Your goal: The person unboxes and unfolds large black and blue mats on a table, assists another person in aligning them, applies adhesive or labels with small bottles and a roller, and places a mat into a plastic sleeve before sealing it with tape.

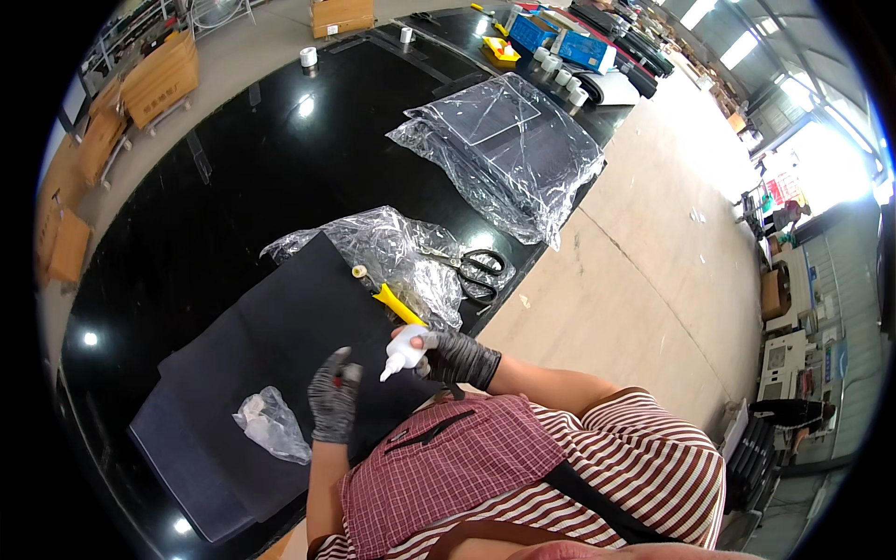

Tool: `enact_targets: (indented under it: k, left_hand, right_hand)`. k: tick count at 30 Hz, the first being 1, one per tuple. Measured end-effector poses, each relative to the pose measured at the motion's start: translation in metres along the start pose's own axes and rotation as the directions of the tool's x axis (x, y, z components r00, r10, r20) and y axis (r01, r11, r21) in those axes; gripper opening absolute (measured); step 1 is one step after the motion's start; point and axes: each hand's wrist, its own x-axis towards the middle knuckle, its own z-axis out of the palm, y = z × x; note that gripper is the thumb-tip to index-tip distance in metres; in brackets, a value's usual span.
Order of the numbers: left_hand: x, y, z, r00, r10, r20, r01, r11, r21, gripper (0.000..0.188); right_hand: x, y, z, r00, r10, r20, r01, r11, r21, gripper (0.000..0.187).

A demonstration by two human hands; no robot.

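Observation:
My right hand (446,355), in a grey knit glove with bare fingertips, grips a white squeeze bottle (407,349). Its narrow nozzle points down and to the left, above a dark flat sheet (280,322). My left hand (334,399), gloved alike, is just left of the bottle over the sheet. Its fingers are curled in, and a small red spot shows among them; what it is I cannot make out. Beyond the bottle lies a yellow-handled tool (399,305). A small clear plastic bag (273,426) with whitish contents rests on the dark material, left of my left hand.
Scissors with black handles (479,273) lie on crumpled clear film (387,245). Farther off, a plastic-wrapped dark stack (509,140) sits at the right edge of the glossy black table (252,177). White rolls, blue boxes (583,49) and a yellow tray (501,49) stand at the far end.

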Motion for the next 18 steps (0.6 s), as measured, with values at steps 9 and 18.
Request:
enact_targets:
  k: [9, 18]
  left_hand:
    - [0.005, -0.108, -0.013, 0.909, 0.253, -0.331, 0.057, 0.713, 0.699, 0.016]
    - [0.000, -0.111, -0.010, 0.908, 0.248, -0.338, 0.115, 0.628, 0.770, 0.016]
  right_hand:
    - [0.022, -0.034, 0.012, 0.990, -0.113, -0.090, 0.110, 0.993, -0.038, 0.056]
    - [0.061, -0.022, -0.007, 0.833, -0.502, -0.233, 0.155, 0.616, -0.773, 0.035]
